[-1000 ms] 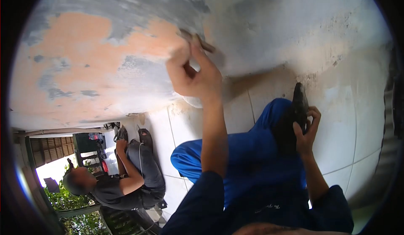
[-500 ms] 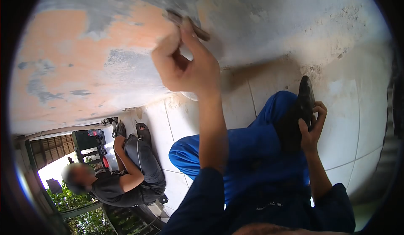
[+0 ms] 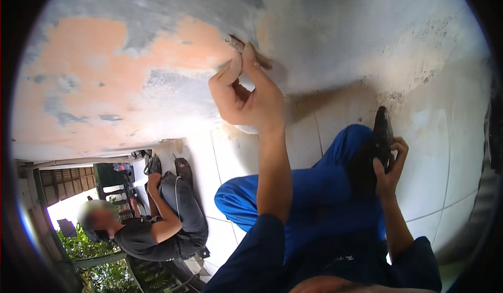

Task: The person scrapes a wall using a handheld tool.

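Note:
My left hand [image 3: 250, 96] is raised to the wall [image 3: 335, 36]. Thumb and fingers pinch a small, narrow, flat brownish piece [image 3: 237, 43] with a pale end; I cannot make out its kind. It lies at the wall surface, by the edge of an orange patch [image 3: 194, 39] amid grey, smeared areas. Lower right, my right hand [image 3: 390, 170] is closed around the side of a black shoe [image 3: 383, 128] on my crossed foot. Its fingers curl along the shoe's right side and the thumb is on the left.
White floor tiles [image 3: 419, 172] meet the wall near my knees in blue trousers [image 3: 236, 193]. At left, another person [image 3: 157, 219] in dark clothes sits by the same wall. Beyond are a green-framed opening [image 3: 86, 261] and plants [image 3: 112, 280].
My left hand has shifted down and slightly right with the narrow piece, whose pale end now shows. The whole view has moved a little. My right hand stays on the shoe.

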Action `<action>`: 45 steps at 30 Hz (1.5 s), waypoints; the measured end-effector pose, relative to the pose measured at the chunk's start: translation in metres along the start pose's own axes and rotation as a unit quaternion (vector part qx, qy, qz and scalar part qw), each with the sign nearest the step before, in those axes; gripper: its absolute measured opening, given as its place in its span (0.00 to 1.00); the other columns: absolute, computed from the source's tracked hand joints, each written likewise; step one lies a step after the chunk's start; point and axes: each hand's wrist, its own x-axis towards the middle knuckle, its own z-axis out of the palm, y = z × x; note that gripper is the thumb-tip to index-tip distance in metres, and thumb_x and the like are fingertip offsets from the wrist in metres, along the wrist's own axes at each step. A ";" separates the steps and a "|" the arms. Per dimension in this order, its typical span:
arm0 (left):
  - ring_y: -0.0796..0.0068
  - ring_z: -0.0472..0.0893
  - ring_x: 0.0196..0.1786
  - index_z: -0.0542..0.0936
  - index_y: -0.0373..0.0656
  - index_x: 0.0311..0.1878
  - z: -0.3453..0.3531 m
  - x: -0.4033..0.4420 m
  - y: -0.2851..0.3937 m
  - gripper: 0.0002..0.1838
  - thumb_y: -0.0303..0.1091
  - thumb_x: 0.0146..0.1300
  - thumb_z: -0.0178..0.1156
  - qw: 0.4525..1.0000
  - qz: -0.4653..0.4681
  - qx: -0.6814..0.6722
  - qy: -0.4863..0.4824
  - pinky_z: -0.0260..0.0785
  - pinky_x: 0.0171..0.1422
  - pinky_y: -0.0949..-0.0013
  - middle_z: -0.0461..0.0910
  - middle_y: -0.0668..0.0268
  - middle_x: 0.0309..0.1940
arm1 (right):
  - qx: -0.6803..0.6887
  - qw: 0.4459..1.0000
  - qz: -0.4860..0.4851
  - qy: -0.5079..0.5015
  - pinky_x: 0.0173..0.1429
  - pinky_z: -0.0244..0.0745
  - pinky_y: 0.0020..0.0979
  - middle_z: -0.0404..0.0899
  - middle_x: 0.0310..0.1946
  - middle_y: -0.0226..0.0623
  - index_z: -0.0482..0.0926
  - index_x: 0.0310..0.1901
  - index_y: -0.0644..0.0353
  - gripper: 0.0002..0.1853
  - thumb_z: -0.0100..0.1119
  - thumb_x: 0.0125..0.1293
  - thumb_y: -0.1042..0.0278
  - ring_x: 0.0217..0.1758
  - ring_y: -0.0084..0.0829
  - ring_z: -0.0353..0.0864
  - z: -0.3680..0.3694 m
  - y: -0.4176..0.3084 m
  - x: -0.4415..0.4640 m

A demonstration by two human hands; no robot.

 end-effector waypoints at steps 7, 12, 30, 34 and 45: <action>0.77 0.81 0.30 0.78 0.31 0.34 0.013 0.056 0.013 0.11 0.28 0.64 0.70 0.992 0.007 -0.002 0.129 0.73 0.30 0.79 0.83 0.57 0.30 | 0.013 1.000 0.017 -0.007 0.63 0.66 0.40 0.60 0.60 0.42 0.62 0.54 0.59 0.27 0.65 0.57 0.65 0.62 0.36 0.66 0.002 -0.005 -0.002; 0.76 0.81 0.25 0.76 0.33 0.38 0.009 -0.002 -0.006 0.06 0.21 0.65 0.66 0.997 0.015 -0.047 0.053 0.73 0.30 0.77 0.81 0.57 0.28 | 0.011 1.000 0.015 -0.001 0.63 0.66 0.40 0.60 0.60 0.41 0.63 0.54 0.58 0.26 0.64 0.56 0.66 0.61 0.37 0.67 0.003 -0.004 -0.001; 0.76 0.81 0.28 0.74 0.35 0.39 0.002 -0.026 0.003 0.06 0.16 0.66 0.62 0.997 -0.061 0.025 -0.036 0.75 0.31 0.76 0.80 0.60 0.30 | 0.009 1.000 0.010 0.016 0.62 0.67 0.35 0.60 0.60 0.38 0.63 0.54 0.57 0.26 0.63 0.55 0.66 0.58 0.32 0.69 0.005 -0.006 0.004; 0.76 0.81 0.25 0.74 0.35 0.39 -0.005 0.002 -0.003 0.06 0.15 0.66 0.61 0.999 -0.022 -0.007 -0.022 0.75 0.31 0.75 0.81 0.58 0.29 | 0.009 1.000 0.012 0.010 0.61 0.67 0.35 0.60 0.59 0.39 0.63 0.54 0.57 0.26 0.63 0.55 0.65 0.58 0.32 0.69 0.003 -0.009 0.002; 0.76 0.81 0.29 0.73 0.34 0.40 -0.003 -0.013 0.002 0.09 0.13 0.63 0.62 0.998 -0.044 0.026 -0.047 0.74 0.33 0.75 0.80 0.57 0.33 | 0.017 1.000 0.013 0.010 0.62 0.67 0.37 0.60 0.59 0.38 0.63 0.53 0.57 0.26 0.63 0.55 0.66 0.58 0.33 0.69 0.004 -0.005 0.000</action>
